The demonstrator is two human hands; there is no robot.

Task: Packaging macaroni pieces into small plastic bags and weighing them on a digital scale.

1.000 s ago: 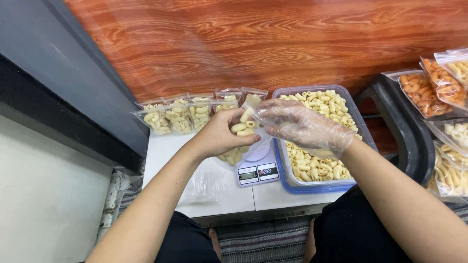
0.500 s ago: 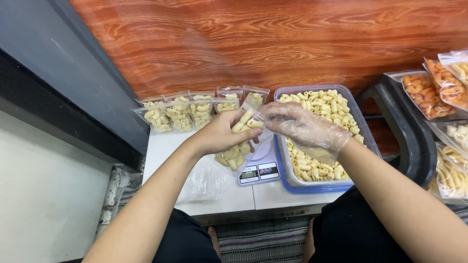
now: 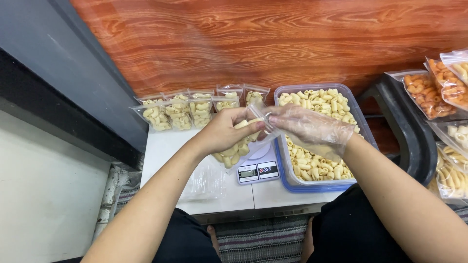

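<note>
My left hand [image 3: 225, 131], bare, grips the top of a clear plastic bag of pale macaroni-shaped snacks [image 3: 234, 153] that hangs over a small white kitchen scale [image 3: 257, 170]. My right hand [image 3: 307, 127], in a thin clear glove, pinches the same bag's upper edge from the right. Just to the right lies a blue-rimmed clear tub [image 3: 292, 182] filled with loose pale snacks. A row of several filled bags [image 3: 180, 113] leans against the wooden wall behind my hands.
A small white table [image 3: 165, 151] carries the scale and tub, with a heap of empty clear bags [image 3: 204, 182] on its front left. At right a black stand [image 3: 409, 131] bears bags of orange snacks [image 3: 424, 92] and pale snacks [image 3: 453, 170]. A striped mat [image 3: 263, 241] lies below.
Both hands with the bag have dropped slightly toward the scale and stayed together at its top edge. Nothing else has moved.
</note>
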